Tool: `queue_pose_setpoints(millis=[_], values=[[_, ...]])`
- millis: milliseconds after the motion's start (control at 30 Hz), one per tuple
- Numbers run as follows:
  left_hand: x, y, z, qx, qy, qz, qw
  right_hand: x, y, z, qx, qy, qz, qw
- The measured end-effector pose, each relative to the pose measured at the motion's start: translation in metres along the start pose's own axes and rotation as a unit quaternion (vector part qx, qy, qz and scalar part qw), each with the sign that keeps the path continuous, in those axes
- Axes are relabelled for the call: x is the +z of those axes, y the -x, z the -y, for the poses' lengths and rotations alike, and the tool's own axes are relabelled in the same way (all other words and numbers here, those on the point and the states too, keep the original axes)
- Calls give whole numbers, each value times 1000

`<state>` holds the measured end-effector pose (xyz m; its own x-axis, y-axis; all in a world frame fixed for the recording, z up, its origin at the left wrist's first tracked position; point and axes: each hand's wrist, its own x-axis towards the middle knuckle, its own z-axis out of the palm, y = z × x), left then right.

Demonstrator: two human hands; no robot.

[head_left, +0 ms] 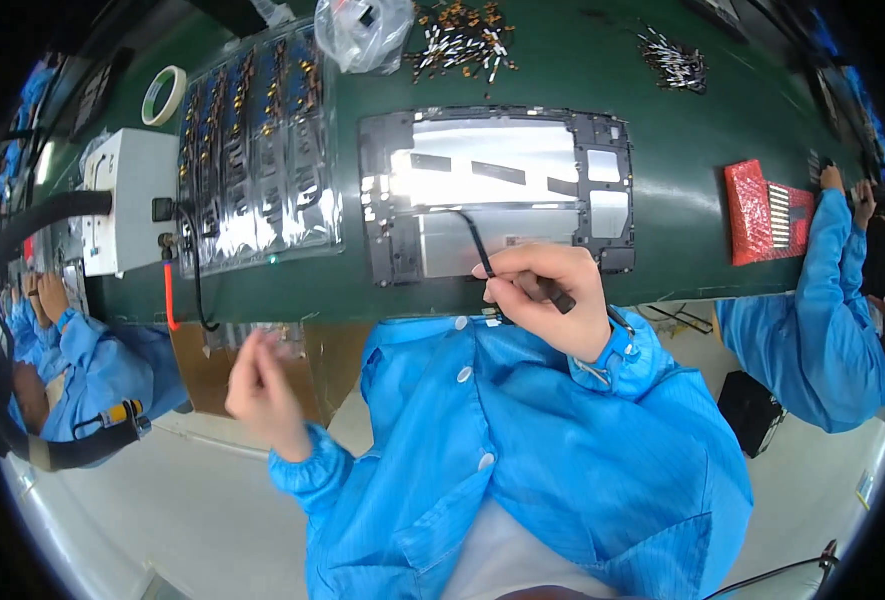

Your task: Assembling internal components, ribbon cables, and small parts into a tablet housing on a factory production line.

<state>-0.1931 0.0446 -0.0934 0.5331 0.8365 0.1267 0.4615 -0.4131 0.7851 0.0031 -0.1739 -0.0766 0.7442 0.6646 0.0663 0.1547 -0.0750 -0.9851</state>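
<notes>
Clearly, your right hand [547, 290] is closed, thumb and fingertips pinched on a narrow dark strip [475, 243], with a dark tool [552, 292] lodged among the same fingers; whether strip and tool are one piece can't be told. The work appears to be guiding that strip over the frame, so hold it lightly, lower its free end before pressing anywhere, and don't let the tool's back end twist your wrist.

Your left hand [267, 400] is blurred below the desk's near edge, apart from the work; its fingers' state can't be made out. It would serve better steadying a dark outer border, off the shiny plates.

The flat frame [387, 245] lies on the desk [682, 140] just ahead of you, the strip's far end over its metal middle; contact there isn't clear. Glare whitens the upper plate, so judge alignment by the border, and mind your sleeve at the near edge.

Farther out, the clear tray [334, 220] of small parts is to the left, beside a white box [140, 200] with a black cable [196, 270] trailing near; reach around that cable. Loose parts [462, 45] lie beyond the frame, so don't sweep across them.
</notes>
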Motion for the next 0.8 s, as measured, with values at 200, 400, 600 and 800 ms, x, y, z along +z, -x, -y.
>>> queue_pose_setpoints(millis=[200,400,600,800], values=[[84,-21,-95,200,190,107,955,9,7,-3,34,-42,6,999],[97,-23,-110,231,236,162,930,2,14,2,22,-30,7,999],[99,-27,-118,302,198,173,916,-11,5,8,-3,-35,41,999],[97,-21,-125,307,200,198,909,-6,-11,9,-124,-30,-82,988]])
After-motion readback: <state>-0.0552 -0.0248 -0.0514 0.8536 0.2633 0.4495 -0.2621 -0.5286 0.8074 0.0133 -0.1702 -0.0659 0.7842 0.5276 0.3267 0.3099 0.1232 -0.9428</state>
